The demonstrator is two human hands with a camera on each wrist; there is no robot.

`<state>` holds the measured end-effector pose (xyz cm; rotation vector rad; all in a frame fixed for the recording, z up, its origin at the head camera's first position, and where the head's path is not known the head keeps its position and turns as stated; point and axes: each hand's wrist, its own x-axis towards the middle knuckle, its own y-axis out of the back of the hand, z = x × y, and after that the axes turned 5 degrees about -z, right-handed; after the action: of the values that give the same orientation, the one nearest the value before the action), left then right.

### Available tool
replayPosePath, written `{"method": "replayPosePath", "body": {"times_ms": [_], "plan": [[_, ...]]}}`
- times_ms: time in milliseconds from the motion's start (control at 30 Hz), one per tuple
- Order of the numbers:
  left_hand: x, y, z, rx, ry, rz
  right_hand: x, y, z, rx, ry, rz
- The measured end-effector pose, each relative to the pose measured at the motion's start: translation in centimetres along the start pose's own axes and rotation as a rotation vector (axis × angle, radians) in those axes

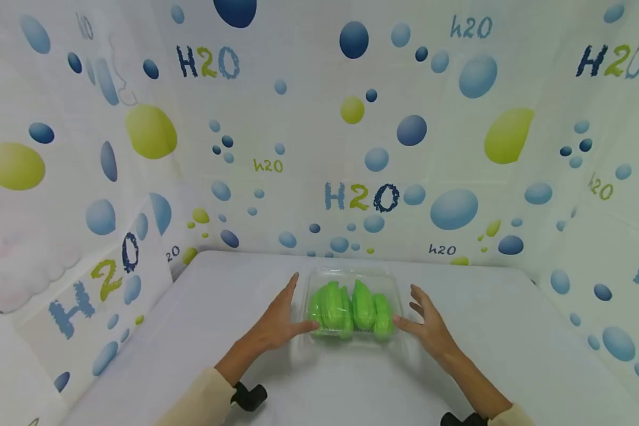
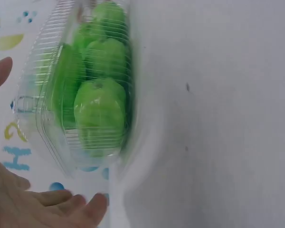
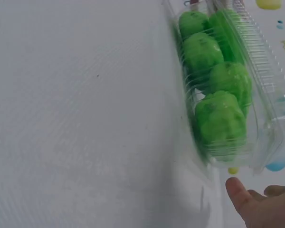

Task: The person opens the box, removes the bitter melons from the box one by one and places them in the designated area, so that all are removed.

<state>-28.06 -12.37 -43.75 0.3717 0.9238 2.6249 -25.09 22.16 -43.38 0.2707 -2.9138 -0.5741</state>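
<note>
A clear plastic clamshell box (image 1: 346,273) stands on the white table, its lid down over several bright green, elongated, vegetable-like pieces (image 1: 363,305). My left hand (image 1: 277,324) is at the box's left side, fingers spread and straight, the thumb reaching over the near left corner. On the opposite side, my right hand (image 1: 430,330) has its fingers extended, with the thumb tip close to the near right corner. The left wrist view shows the ribbed side of the box beyond the left fingers (image 2: 96,209). In the right wrist view, a fingertip (image 3: 236,186) lies just below the box's end.
White table surface (image 1: 351,384) spreads around the box. A curtain (image 1: 309,118) printed with blue and yellow-green drops and H2O lettering hangs behind and along both sides. Black wrist mounts (image 1: 249,396) sit by the sleeves.
</note>
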Motion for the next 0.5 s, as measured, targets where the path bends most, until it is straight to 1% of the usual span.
{"method": "replayPosePath", "body": {"times_ms": [67, 133, 233, 333, 433, 500], "plan": [[0.0, 0.0, -0.3, -0.119, 0.053, -0.016, 0.0, 0.0, 0.4, 0.054, -0.048, -0.029], [0.1, -0.1, -0.5, -0.234, 0.091, -0.031, 0.2, -0.1, 1.0, 0.117, -0.080, -0.057], [0.1, -0.3, -0.8, -0.325, 0.124, -0.045, 0.6, -0.2, 1.7, 0.193, -0.111, -0.090], [0.1, -0.6, -1.2, -0.390, 0.126, -0.044, 0.9, -0.5, 2.1, 0.231, -0.131, -0.104], [0.2, -0.8, -1.6, -0.449, 0.107, -0.034, 0.9, -0.7, 2.1, 0.247, -0.161, -0.106], [0.2, -1.0, -1.9, -0.491, 0.089, -0.026, 0.9, -0.8, 2.1, 0.238, -0.186, -0.105]]}}
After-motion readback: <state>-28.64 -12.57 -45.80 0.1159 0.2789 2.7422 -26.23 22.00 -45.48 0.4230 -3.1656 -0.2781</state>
